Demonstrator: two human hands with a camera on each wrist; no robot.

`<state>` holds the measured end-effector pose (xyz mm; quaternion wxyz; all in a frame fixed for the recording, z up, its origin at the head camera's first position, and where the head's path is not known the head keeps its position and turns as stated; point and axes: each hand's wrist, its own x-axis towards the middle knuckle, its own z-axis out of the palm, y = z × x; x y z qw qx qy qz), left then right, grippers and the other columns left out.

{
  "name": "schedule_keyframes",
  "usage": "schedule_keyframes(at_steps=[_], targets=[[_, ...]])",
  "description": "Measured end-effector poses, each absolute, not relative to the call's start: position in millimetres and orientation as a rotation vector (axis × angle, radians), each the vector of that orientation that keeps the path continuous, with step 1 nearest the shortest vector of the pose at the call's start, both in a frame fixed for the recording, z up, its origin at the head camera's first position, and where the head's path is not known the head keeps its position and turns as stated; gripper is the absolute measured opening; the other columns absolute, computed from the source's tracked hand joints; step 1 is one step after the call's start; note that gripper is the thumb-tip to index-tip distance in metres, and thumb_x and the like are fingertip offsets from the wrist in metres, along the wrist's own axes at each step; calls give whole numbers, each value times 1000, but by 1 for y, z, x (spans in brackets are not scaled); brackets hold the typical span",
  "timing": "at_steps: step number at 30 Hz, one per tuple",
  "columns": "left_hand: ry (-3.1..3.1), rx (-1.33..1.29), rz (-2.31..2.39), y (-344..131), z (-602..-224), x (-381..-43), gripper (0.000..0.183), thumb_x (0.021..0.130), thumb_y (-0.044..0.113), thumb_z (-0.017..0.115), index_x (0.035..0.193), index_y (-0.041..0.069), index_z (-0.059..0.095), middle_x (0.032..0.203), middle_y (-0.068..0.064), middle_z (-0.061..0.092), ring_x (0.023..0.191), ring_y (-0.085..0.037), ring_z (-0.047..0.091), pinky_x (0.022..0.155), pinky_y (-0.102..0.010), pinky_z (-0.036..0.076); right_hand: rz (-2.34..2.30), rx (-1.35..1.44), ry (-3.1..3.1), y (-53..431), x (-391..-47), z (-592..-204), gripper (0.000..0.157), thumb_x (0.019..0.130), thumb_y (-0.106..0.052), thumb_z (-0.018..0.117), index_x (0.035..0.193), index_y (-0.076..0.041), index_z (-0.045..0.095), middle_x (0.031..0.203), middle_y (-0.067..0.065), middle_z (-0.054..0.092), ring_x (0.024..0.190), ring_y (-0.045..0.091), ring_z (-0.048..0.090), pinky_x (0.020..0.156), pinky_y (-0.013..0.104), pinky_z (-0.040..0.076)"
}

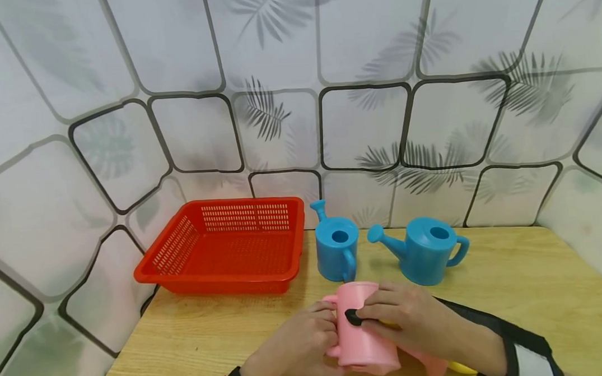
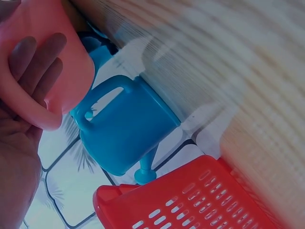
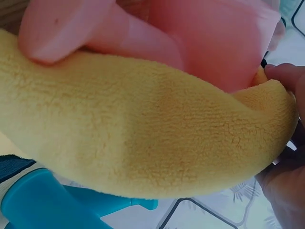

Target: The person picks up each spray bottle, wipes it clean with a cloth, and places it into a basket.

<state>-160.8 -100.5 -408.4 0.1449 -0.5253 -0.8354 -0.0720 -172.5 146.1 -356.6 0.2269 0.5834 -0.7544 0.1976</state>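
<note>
A pink watering can (image 1: pixel 360 342) is held tilted above the near part of the table. My left hand (image 1: pixel 302 339) grips its handle (image 2: pixel 28 107), fingers passing through the loop onto the can's wall. In the right wrist view, a fluffy yellow cloth (image 3: pixel 143 124) lies along the can, below its spout (image 3: pixel 62 33). My right hand (image 1: pixel 418 320) pinches that cloth against the can's side. Beside the right fingertips is a small black patch (image 1: pixel 354 317), its nature unclear. From the head, most of the cloth is hidden behind the right hand and forearm.
Two blue watering cans stand beyond the hands, one (image 1: pixel 336 251) behind the pink can and another (image 1: pixel 427 252) to its right. A red perforated basket (image 1: pixel 219 284) is at the back left. A patterned curtain (image 1: pixel 283 132) encloses the wooden table (image 1: pixel 196 338).
</note>
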Motion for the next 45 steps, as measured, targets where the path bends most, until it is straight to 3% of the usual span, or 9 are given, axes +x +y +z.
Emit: schedule_keyframes(at_steps=[7, 13, 17, 29, 39, 45], targets=[[-2341, -1492, -255, -102, -409, -166, 25, 77, 42, 70, 74, 18, 65, 66, 11, 60, 87, -8, 50, 98, -26, 44, 486, 1684, -2063, 142, -163, -356, 24, 81, -24, 77, 104, -15, 75, 95, -8, 75, 82, 8, 60, 70, 24, 57], [-2363, -1492, -275, -104, -408, -170, 25, 78, 44, 70, 80, 19, 69, 71, 11, 66, 86, -7, 51, 100, -26, 45, 579, 1696, -2243, 140, -149, -354, 20, 86, -30, 72, 105, -24, 73, 94, -16, 72, 86, 1, 56, 76, 19, 54], [-2333, -1500, -288, -104, -410, -171, 26, 78, 44, 70, 79, 17, 69, 70, 10, 67, 87, -8, 53, 100, -27, 44, 562, 1743, -2276, 141, -146, -353, 18, 91, -34, 66, 106, -25, 73, 96, -16, 70, 89, 1, 55, 79, 21, 54], [-2373, -1490, -296, -106, -412, -169, 27, 80, 45, 69, 78, 18, 68, 70, 11, 67, 88, -6, 51, 98, -26, 46, 489, 1793, -2215, 142, -147, -354, 18, 92, -33, 64, 106, -24, 73, 98, -14, 70, 89, 2, 56, 80, 23, 54], [-2359, -1516, -229, -104, -410, -165, 27, 79, 46, 68, 79, 19, 68, 73, 11, 67, 91, -7, 52, 105, -28, 41, 467, 1784, -2071, 145, -156, -355, 27, 83, -24, 76, 108, -18, 72, 97, -8, 73, 89, 9, 59, 76, 24, 56], [-2373, -1534, -189, -102, -407, -161, 27, 82, 47, 66, 85, 20, 70, 81, 11, 68, 95, -7, 51, 107, -28, 38, 459, 1679, -2106, 149, -163, -355, 24, 83, -20, 75, 107, -16, 73, 98, -8, 74, 91, 10, 60, 74, 33, 59]])
